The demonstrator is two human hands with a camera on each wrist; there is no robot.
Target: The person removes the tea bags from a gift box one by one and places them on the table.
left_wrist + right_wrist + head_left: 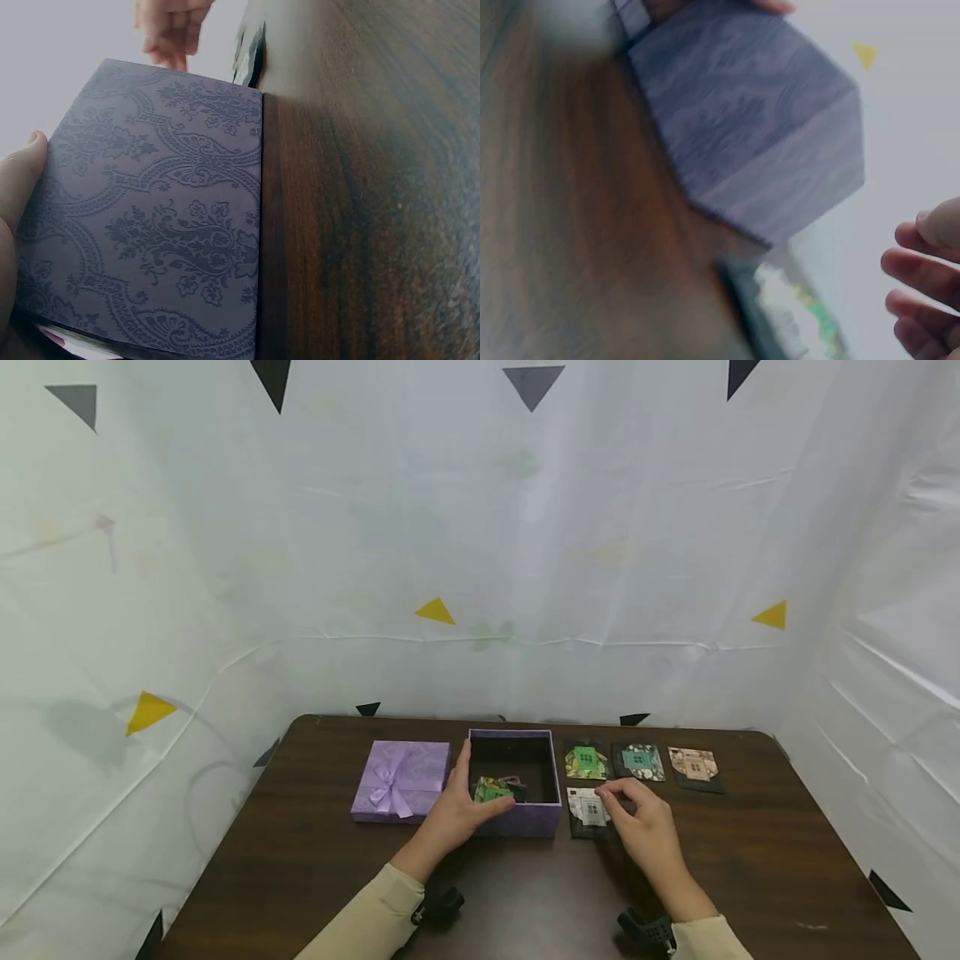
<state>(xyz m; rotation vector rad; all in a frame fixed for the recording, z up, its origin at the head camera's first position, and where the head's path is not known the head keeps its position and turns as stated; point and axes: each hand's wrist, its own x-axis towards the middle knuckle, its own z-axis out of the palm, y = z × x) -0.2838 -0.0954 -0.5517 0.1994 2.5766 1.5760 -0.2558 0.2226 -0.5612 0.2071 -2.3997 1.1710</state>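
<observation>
**One card in the box, four on the table**

From the head camera I see the left hand (457, 814) clasping the near-left corner of the open box (517, 783), thumb up the left wall, fingers curled over the front rim. The left wrist view confirms it: the thumb lies against the box's patterned wall (161, 217). Inside, at about 7 o'clock on the box floor, lies one green card (491, 790) with something dark beside it; I think that is a second card, but it is too small to tell.

The right hand (645, 827) sits at 3 o'clock from the box, fingertips resting on the white card (591, 810). Whether they pinch it or only touch it I cannot tell; in the right wrist view the fingers (922, 277) look loosely curled, holding nothing.

Past that card, from 1 to 2 o'clock of the box, three more cards (642, 762) lie in a row on the table (315, 877). The lid (401, 779), bow up, lies at 9 o'clock, just beside the box.

My judgement: filling has barely begun, with one card surely in, four out, and the lid off.
</observation>
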